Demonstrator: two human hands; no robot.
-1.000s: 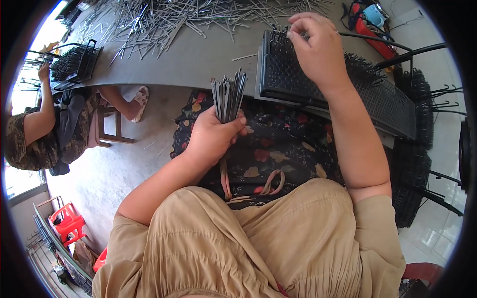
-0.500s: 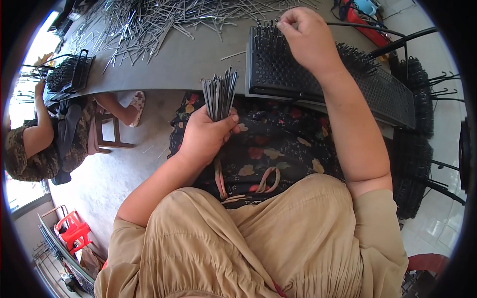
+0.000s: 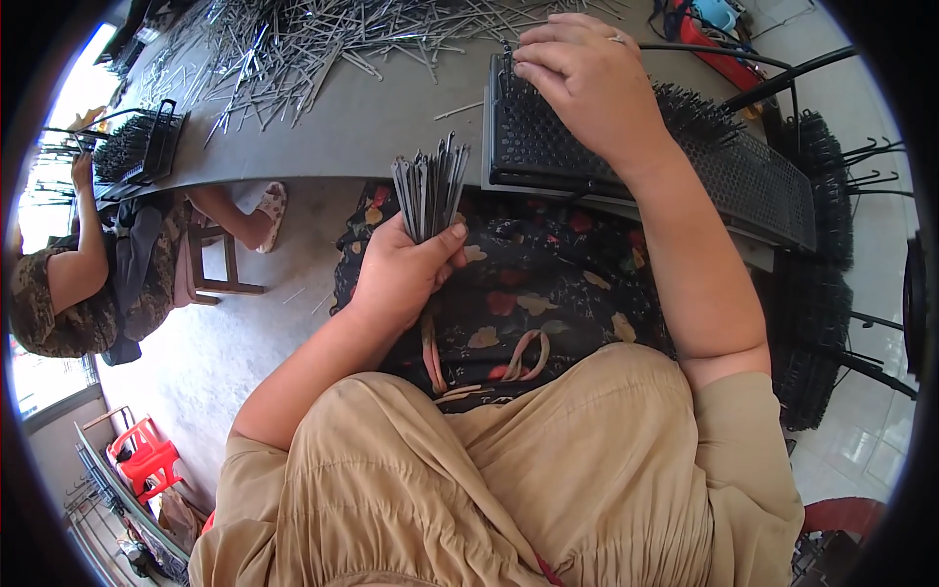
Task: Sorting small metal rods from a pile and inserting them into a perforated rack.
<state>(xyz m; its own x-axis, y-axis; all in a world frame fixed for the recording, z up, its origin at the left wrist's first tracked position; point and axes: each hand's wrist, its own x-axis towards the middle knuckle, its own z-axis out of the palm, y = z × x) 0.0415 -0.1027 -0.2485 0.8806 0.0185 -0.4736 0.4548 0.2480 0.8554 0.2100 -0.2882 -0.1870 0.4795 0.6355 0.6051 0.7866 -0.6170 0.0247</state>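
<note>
Left hand, just off centre toward 10 o'clock: closed round a bundle of thin metal strips, ends fanned upward toward 12. Right hand at 1 o'clock, fingers curled over the near-left end of a black perforated rack; cannot tell whether it pinches anything. Rack runs from 1 toward 2 on the bench, dark pins standing in it. Loose strip pile at 11. Dark floral cloth across the lap. Co-worker at 9.

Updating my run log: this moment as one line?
left hand: gripping metal strips; right hand: over black perforated rack; loose strips: on table
</note>
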